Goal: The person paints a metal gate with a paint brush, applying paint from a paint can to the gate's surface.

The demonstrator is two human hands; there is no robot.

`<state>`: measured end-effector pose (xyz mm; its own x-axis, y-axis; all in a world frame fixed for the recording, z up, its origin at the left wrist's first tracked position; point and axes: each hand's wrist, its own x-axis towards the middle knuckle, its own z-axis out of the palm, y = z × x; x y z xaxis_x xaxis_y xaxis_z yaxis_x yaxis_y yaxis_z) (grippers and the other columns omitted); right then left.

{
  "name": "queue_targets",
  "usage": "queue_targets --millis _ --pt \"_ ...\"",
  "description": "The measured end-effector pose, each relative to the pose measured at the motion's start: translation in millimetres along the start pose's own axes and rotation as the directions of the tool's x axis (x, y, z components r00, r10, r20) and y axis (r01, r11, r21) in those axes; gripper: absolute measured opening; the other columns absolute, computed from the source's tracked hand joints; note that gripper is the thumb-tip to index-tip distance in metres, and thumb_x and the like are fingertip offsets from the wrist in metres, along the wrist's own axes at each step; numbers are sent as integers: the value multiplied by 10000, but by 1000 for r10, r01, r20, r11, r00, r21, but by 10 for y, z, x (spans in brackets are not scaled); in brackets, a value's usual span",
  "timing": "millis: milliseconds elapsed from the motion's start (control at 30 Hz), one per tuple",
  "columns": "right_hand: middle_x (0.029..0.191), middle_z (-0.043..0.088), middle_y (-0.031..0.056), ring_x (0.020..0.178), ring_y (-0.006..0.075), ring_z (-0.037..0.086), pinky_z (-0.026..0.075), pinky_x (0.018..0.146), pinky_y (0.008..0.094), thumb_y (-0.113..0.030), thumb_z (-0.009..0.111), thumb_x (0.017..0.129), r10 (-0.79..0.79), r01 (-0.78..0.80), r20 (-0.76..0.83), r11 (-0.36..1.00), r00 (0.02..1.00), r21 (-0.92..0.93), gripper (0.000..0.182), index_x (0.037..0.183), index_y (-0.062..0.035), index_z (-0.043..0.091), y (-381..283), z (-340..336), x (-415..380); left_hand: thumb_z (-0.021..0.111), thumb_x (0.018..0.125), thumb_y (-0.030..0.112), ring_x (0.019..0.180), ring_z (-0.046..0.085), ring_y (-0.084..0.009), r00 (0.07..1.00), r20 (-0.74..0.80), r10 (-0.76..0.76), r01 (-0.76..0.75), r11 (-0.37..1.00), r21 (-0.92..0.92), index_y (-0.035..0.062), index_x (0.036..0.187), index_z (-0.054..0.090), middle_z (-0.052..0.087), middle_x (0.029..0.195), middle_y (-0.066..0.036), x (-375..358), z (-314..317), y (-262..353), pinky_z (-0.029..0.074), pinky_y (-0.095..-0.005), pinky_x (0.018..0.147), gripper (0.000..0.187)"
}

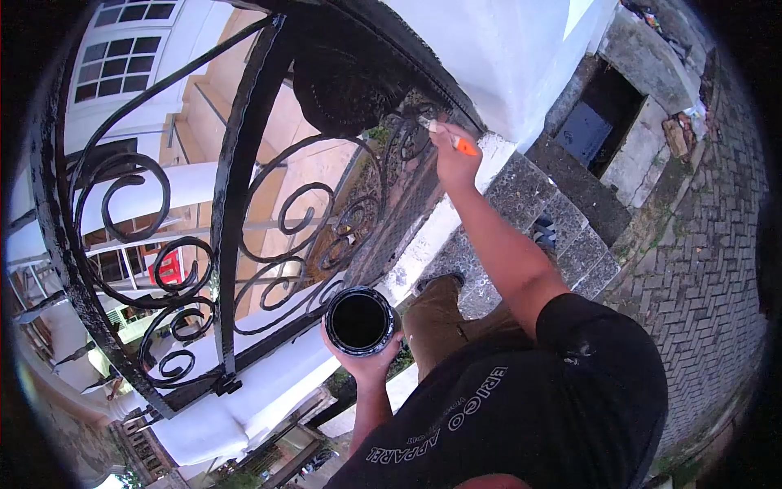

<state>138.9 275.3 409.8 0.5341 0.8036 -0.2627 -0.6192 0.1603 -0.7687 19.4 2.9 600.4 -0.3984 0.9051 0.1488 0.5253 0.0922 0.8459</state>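
Observation:
My left hand [368, 366] is wrapped round a can of black paint [359, 321], held upright with its dark opening facing me. In my right hand [458, 160] is a paintbrush [464, 146] with an orange-tipped handle. Its bristle end points at the lower scrollwork of a black wrought-iron fence [230, 191], beside a solid black panel [342, 81]. The bristles are hard to make out against the dark metal. Curled iron scrolls [297, 213] fill the space between the bars, left of the brush and above the can.
A white wall [505, 57] rises beyond my right hand. Below it lie a speckled stone step [505, 220], an open drain [599, 118] with dark water and a brick-paved road [692, 301]. Behind the fence are tiled steps [204, 106] and a red chair [165, 267].

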Motion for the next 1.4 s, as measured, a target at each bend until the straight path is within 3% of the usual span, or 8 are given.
queue_targets --millis 200,333,500,633,767,867,1067,1400 --pt "894 707 82 828 148 657 520 736 287 -18 690 858 -269 351 405 925 874 -144 36 876 -29 720 -552 185 -507 962 524 371 1265 476 -278 1000 13 10 -11 1000 28 23 1434 174 416 1355 -160 -2 -46 -123 390 -422 1073 1253" --pt "919 715 76 861 146 661 530 791 294 -34 666 886 -177 171 -27 973 984 -153 48 893 -31 714 -85 -18 27 962 521 379 1259 480 -279 999 20 25 -25 1000 11 22 1430 180 418 1349 -161 30 -4 -45 394 -423 1071 1251" --pt "882 715 81 786 178 676 537 727 310 20 657 851 -440 579 460 785 772 -221 60 867 -16 702 -710 204 -280 961 523 382 1254 486 -277 999 3 39 -39 999 -4 25 1429 175 420 1345 -161 59 43 -87 399 -428 1069 1251" --pt "930 700 119 861 182 690 566 795 303 -24 612 924 -81 84 26 989 996 -120 88 951 34 673 -340 150 164 962 521 380 1257 484 -278 999 -3 35 -35 999 -11 25 1433 165 418 1349 -163 32 48 -54 398 -432 1070 1261" --pt "909 690 103 867 178 689 558 780 283 -47 626 929 -95 87 124 994 988 68 113 982 39 676 -587 314 -60 962 520 381 1260 481 -281 998 -6 65 -65 997 -41 29 1441 152 413 1359 -167 83 95 -45 390 -441 1075 1276" --pt "913 700 111 823 170 668 520 739 283 -33 678 887 -516 547 287 837 807 -35 80 945 15 704 -1174 504 -117 959 524 380 1262 480 -284 998 6 60 -60 997 -38 38 1449 144 413 1363 -167 56 86 -85 387 -445 1076 1279" --pt "870 710 130 786 175 679 529 717 281 -1 725 816 -418 452 192 872 888 -188 96 911 -10 716 -496 140 209 962 509 393 1268 472 -285 995 -51 86 -90 991 -102 43 1457 132 409 1372 -164 65 118 -53 388 -447 1079 1308" --pt "842 699 124 703 248 680 526 622 309 -16 731 794 -674 779 497 627 547 -7 145 930 -66 727 -1022 375 390 961 518 356 1293 454 -301 993 -92 71 -81 991 -108 50 1476 105 382 1401 -175 -18 99 47 385 -455 1088 1321"
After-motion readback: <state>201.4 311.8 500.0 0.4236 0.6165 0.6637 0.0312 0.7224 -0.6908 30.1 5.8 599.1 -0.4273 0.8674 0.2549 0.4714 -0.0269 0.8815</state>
